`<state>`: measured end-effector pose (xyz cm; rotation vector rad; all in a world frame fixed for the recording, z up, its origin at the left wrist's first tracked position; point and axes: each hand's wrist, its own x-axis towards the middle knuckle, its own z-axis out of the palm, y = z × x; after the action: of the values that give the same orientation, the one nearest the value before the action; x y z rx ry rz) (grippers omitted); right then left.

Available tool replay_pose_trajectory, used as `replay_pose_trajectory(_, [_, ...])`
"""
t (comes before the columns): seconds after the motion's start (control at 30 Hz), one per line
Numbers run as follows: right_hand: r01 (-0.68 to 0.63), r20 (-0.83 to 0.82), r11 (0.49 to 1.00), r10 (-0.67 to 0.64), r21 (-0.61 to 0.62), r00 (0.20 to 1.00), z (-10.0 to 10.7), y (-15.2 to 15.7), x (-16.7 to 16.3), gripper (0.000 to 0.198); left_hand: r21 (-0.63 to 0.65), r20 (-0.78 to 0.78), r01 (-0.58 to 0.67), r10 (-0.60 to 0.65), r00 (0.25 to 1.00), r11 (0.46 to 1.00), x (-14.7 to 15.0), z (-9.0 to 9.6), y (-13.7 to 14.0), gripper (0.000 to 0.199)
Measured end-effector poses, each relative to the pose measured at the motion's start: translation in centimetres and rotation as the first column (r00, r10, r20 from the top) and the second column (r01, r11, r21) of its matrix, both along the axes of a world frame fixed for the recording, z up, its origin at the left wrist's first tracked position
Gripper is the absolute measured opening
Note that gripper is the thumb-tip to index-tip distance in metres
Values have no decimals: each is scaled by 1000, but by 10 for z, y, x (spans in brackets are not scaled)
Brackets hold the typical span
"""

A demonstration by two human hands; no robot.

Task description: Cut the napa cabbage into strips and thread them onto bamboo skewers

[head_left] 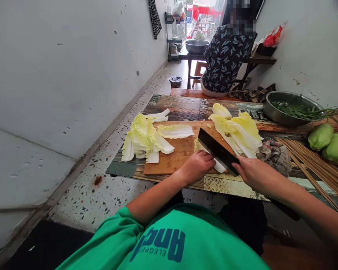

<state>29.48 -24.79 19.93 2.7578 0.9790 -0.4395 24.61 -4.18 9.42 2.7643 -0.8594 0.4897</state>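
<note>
My right hand (252,171) is closed round a dark cleaver (216,149), its blade slanting up and left over the wooden cutting board (178,153). With curled fingers, my left hand (198,165) presses a napa cabbage leaf (220,166) on the board, right beside the blade. Blade and fingers hide much of that leaf. A flat piece of cabbage leaf (176,131) lies farther up the board. Cut cabbage pieces (141,137) are heaped over the board's left edge. More whole cabbage leaves (238,131) rest on its right side, with a small yellow cabbage heart (221,111) behind.
Right of the board are a crumpled cloth (276,155), bamboo skewers (315,157) and green gourds (335,144). A metal bowl (281,117) holds long green vegetables. Beyond the table (183,107), a person (228,56) sits facing away near another basin (197,47). A wall stands at left.
</note>
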Motion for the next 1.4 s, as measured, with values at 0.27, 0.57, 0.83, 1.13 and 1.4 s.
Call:
replay_pose_trajectory(0.27, [38, -6, 998, -38, -40, 999, -4, 33, 5, 28, -6, -12, -5, 5, 1000, 1000, 0, 4, 1, 30])
replay_pose_trajectory(0.57, [166, 130, 986, -167, 17, 977, -9, -20, 31, 33, -76, 174, -25, 38, 984, 997, -11, 2, 3, 32])
replay_pose_trajectory(0.83, [148, 133, 986, -157, 73, 979, -19, -29, 17, 33, -185, 369, -370, 413, 832, 910, -35, 37, 93, 30])
replay_pose_trajectory(1.13, [120, 121, 990, -128, 76, 984, -24, -23, 22, 28, 173, 11, -438, 443, 896, 882, -40, 59, 137, 21])
replay_pose_trajectory(1.4, [99, 134, 990, -112, 100, 985, -31, -27, 19, 29, 252, -96, -607, 643, 760, 754, 31, 59, 71, 28])
